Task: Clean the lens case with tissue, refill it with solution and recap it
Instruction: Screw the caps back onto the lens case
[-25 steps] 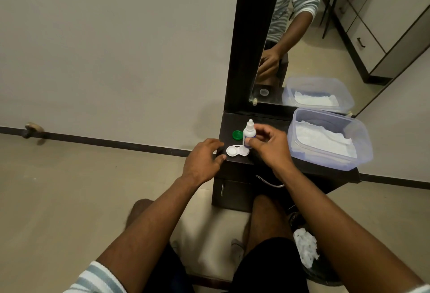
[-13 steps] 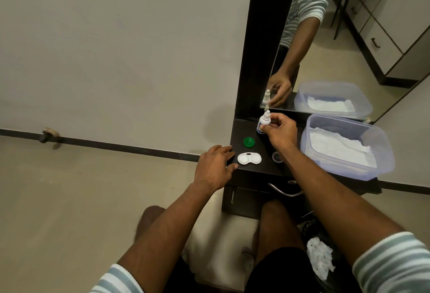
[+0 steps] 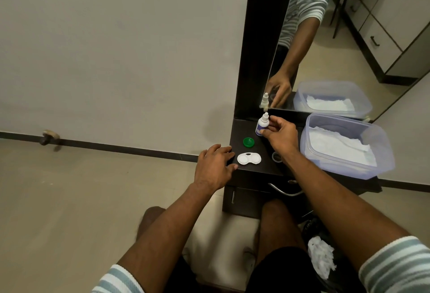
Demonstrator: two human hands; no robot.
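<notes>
The white two-well lens case [image 3: 249,159] lies open on the dark cabinet top [image 3: 263,169], near its front left corner. My left hand [image 3: 214,167] rests on that corner with its fingers fairly straight, the thumb tip just short of the case. A green cap [image 3: 248,142] lies behind the case. A second, clear cap [image 3: 276,157] sits to the right, partly hidden by my right wrist. At the back by the mirror, my right hand [image 3: 280,134] pinches the small white solution bottle [image 3: 262,125], which stands upright.
A translucent plastic tub [image 3: 308,129] of white tissues fills the right side of the cabinet top. The mirror [image 3: 349,36] stands behind it. Below are a drawer handle [image 3: 282,190] and, by my right knee, a dark bin holding crumpled tissue [image 3: 322,257].
My right hand has carried the bottle from just above the lens case to the back of the cabinet top, by the mirror. My left hand stays at the front corner.
</notes>
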